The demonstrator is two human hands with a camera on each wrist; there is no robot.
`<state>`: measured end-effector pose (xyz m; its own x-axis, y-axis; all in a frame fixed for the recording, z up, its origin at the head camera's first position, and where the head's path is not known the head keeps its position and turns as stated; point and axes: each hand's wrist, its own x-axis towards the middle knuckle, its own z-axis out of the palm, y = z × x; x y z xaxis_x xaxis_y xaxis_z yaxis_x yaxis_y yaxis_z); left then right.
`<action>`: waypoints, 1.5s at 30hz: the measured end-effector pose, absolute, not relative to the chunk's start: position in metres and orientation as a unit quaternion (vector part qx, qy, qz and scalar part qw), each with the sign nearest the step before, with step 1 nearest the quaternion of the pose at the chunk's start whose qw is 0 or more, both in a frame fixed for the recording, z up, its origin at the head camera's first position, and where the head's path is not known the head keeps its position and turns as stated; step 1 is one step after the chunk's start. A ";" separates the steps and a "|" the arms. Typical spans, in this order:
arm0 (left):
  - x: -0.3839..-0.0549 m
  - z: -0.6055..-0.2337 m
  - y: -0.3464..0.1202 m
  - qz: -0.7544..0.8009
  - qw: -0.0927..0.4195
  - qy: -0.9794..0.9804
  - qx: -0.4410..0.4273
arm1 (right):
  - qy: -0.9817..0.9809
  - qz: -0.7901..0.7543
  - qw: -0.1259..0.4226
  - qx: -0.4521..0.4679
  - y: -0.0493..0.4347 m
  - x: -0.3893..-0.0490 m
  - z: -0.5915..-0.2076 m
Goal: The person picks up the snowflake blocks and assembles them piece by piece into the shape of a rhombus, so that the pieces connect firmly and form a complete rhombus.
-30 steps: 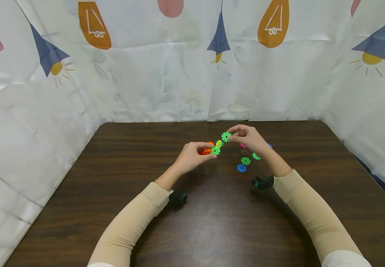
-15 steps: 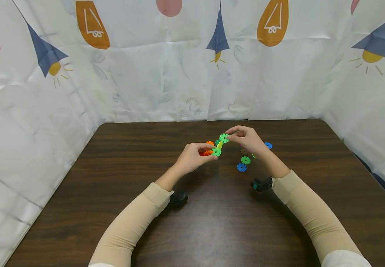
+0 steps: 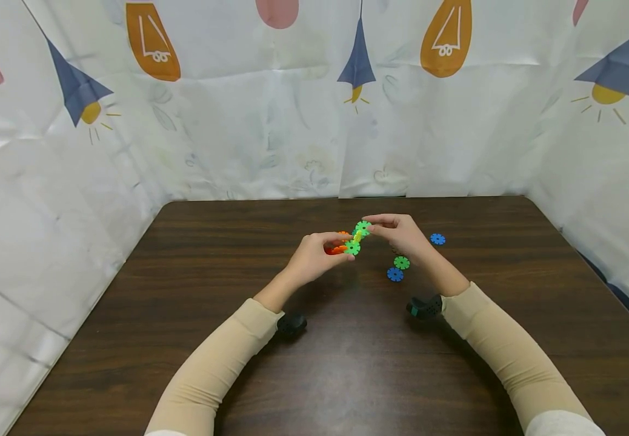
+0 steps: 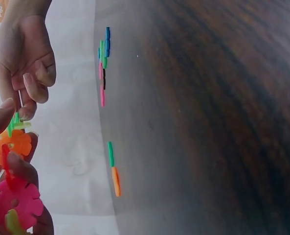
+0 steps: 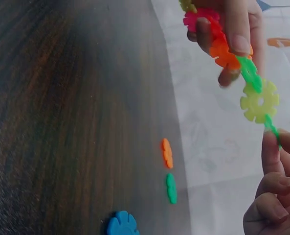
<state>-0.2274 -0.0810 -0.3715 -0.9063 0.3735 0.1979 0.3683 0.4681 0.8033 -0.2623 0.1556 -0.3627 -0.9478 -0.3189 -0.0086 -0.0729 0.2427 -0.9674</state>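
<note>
Monitoring remotely, I read the head view from left to right. The left hand (image 3: pixel 316 255) pinches the middle of a chain of notched discs (image 5: pixel 250 73) between thumb and fingers, above the table (image 3: pixel 194 272). I judge this grip to be a brace, steadying the chain while its end projects free. The yellow disc (image 5: pixel 252 100) spans the gap between the hands. The right hand (image 3: pixel 403 236) pinches the end green disc (image 3: pixel 361 227) between thumb and index finger, remaining fingers curled; the edge grip probably leaves the slots exposed. On the table lie a blue disc (image 3: pixel 395 275), a loose green disc (image 3: pixel 402 263) just beside it and a second blue disc (image 3: pixel 437 239) well apart, presumably all within the right hand's reach.

The head view conceals much of the chain behind the left hand. The left wrist view exposes its pink disc (image 4: pixel 25 203) and red disc (image 4: pixel 8 169), plus a loose pink piece (image 4: pixel 102 95) edge-on. Only the right wrist view presents the yellow disc face-on; I cannot tell how deep the end green disc sits in it.
</note>
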 end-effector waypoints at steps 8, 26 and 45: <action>-0.229 -0.372 -0.084 0.462 0.000 0.857 0.229 | 0.779 -0.606 0.094 -0.126 0.152 -0.260 -0.364; -0.229 -0.369 -0.083 0.467 0.023 0.850 0.244 | 0.743 -0.659 0.079 -0.084 0.144 -0.249 -0.372; -0.228 -0.376 -0.085 0.452 0.016 0.861 0.233 | 0.764 -0.621 0.073 -0.161 0.150 -0.252 -0.380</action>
<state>-0.2278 -0.0845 -0.3760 -0.8913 0.4152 0.1822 0.3858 0.4831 0.7860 -0.2520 0.1496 -0.3799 -0.9376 -0.3361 0.0893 -0.1560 0.1771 -0.9718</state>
